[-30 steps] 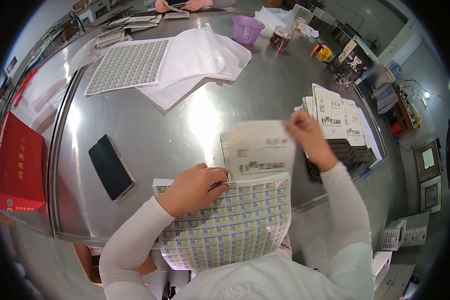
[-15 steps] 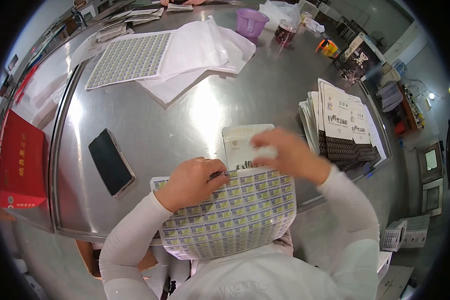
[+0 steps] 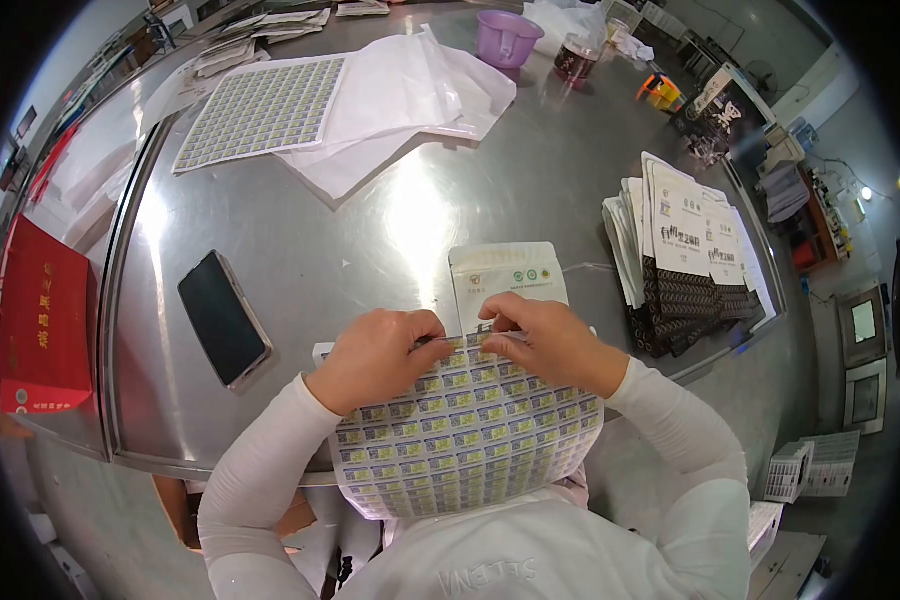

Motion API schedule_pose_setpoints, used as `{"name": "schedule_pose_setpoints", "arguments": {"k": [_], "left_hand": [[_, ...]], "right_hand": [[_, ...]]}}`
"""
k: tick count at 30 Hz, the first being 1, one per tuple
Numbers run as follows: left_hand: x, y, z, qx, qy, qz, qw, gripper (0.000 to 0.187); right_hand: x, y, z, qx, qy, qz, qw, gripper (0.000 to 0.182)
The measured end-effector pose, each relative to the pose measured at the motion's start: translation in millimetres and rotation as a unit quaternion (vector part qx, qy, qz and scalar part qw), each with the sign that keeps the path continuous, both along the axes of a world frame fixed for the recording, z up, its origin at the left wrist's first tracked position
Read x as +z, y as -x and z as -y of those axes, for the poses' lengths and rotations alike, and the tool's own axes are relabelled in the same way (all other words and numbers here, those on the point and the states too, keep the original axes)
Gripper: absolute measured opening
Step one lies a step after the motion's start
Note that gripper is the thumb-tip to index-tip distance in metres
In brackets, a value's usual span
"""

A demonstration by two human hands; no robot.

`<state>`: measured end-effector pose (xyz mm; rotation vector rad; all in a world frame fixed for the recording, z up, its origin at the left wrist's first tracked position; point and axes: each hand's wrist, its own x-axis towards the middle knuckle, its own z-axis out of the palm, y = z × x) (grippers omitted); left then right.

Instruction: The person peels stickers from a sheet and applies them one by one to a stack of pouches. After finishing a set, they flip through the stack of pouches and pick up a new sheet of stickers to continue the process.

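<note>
A sheet of small printed labels [image 3: 470, 430] hangs over the table's front edge against the body. My left hand [image 3: 382, 358] pinches its top edge near the middle. Just to the right, my right hand [image 3: 550, 345] has thumb and fingers closed at the same edge, around one label. Beyond the sheet, a pale printed pouch [image 3: 505, 272] lies flat on the metal table [image 3: 370, 225], its lower part covered by the sheet and my right hand.
A phone [image 3: 225, 320] lies at the left, with a red box [image 3: 45, 320] farther left. Stacked printed pouches [image 3: 685, 240] stand at the right. Toward the back are another label sheet [image 3: 265, 112], white paper [image 3: 380, 100], a purple basket [image 3: 507, 42] and a jar [image 3: 575, 58].
My right hand has come down and left from over the pouch to the sheet's top edge, and its fingers have closed. The pouch's upper part shows more. A person's hands at the far edge no longer show.
</note>
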<state>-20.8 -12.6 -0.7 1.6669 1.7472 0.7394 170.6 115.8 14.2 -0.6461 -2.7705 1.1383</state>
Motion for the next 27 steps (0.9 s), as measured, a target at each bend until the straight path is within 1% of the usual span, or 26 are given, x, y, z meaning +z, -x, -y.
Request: {"name": "schedule_pose_setpoints", "arguments": {"k": [2,5,7,8,10,11,12,13,15,16,18,21,27], "left_hand": [[0,0,0,-0.005,-0.007,0.001,1.0,0.02],[0,0,0,-0.008,-0.008,-0.003,1.0,0.02],[2,0,0,-0.009,0.009,-0.003,1.0,0.019],[-1,0,0,-0.028,-0.026,-0.013,0.999,0.017],[-12,0,-1,-0.068,-0.095,-0.032,0.993,0.015],[-14,-1,-1,-0.075,-0.097,-0.034,0.992,0.015],[-15,-5,0,-0.083,-0.098,-0.036,0.991,0.014],[-15,-7,-1,-0.09,-0.101,-0.038,0.99,0.013],[-15,-9,-2,-0.1,-0.069,-0.04,0.992,0.014],[-15,-9,-2,-0.105,-0.052,-0.04,0.992,0.014],[-19,-10,-2,-0.101,-0.055,-0.04,0.993,0.015],[-19,-10,-3,-0.1,-0.051,-0.042,0.993,0.016],[-20,-10,-2,-0.1,-0.056,-0.04,0.993,0.016]], "right_hand": [[-5,-2,1,0.009,-0.037,-0.054,0.998,0.018],[-20,-2,-4,0.081,-0.175,-0.167,0.967,0.016],[-15,-2,-5,0.033,-0.125,-0.194,0.972,0.015],[-13,-2,-6,0.008,-0.098,-0.207,0.973,0.014],[-10,1,-17,-0.07,0.01,-0.1,0.992,0.016],[-8,4,-23,-0.11,0.064,-0.046,0.991,0.016],[-16,9,-31,-0.127,0.149,-0.041,0.98,0.018],[-19,10,-36,-0.118,0.129,-0.013,0.984,0.017],[-22,18,-42,-0.096,0.09,0.046,0.99,0.015],[-23,21,-44,-0.094,0.087,0.049,0.991,0.016],[-27,27,-47,-0.09,0.081,0.056,0.991,0.019],[-23,33,-50,-0.096,0.105,0.103,0.985,0.016],[-23,37,-50,-0.103,0.1,0.125,0.982,0.016]]}}
